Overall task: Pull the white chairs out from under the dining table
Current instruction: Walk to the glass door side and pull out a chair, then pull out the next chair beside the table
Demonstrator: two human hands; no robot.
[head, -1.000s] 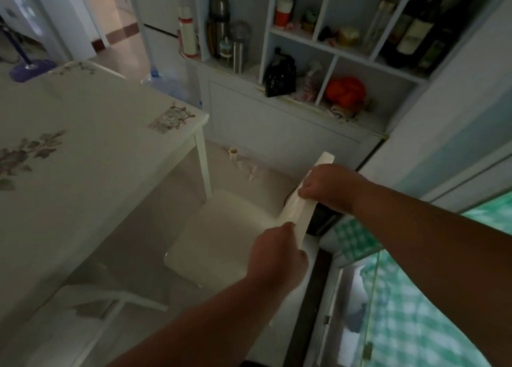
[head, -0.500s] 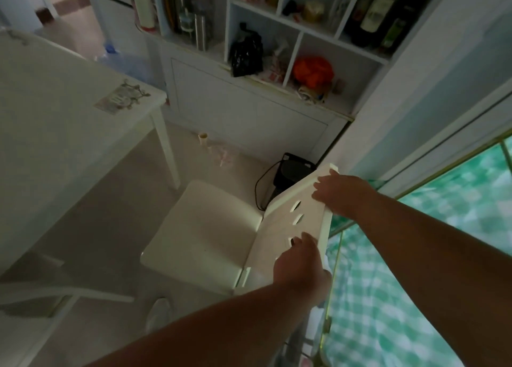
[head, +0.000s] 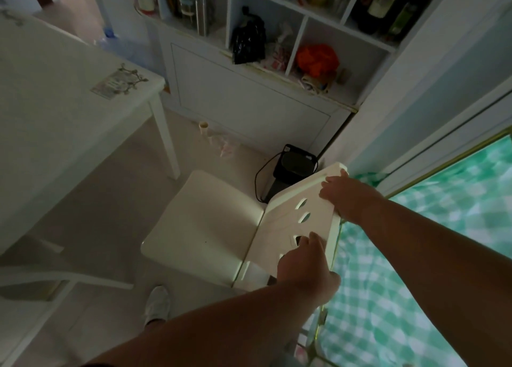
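Note:
A white chair (head: 202, 228) stands on the floor clear of the dining table (head: 55, 111), its seat facing the table and its backrest with oval holes toward me. My left hand (head: 304, 267) grips the near end of the backrest's top edge. My right hand (head: 349, 197) grips the far end of that edge. A second white chair (head: 36, 280) sits at the lower left, partly under the table's near edge.
A white shelf cabinet (head: 249, 95) with bottles, a black bag and an orange item lines the back wall. A black device with a cord (head: 291, 170) sits on the floor behind the chair. A green checked cloth (head: 415, 269) lies right. My white shoe (head: 158, 305) is beside the chair.
The chair has slid back away from the table toward the green cloth, with both hands still on its backrest. My view has shifted right.

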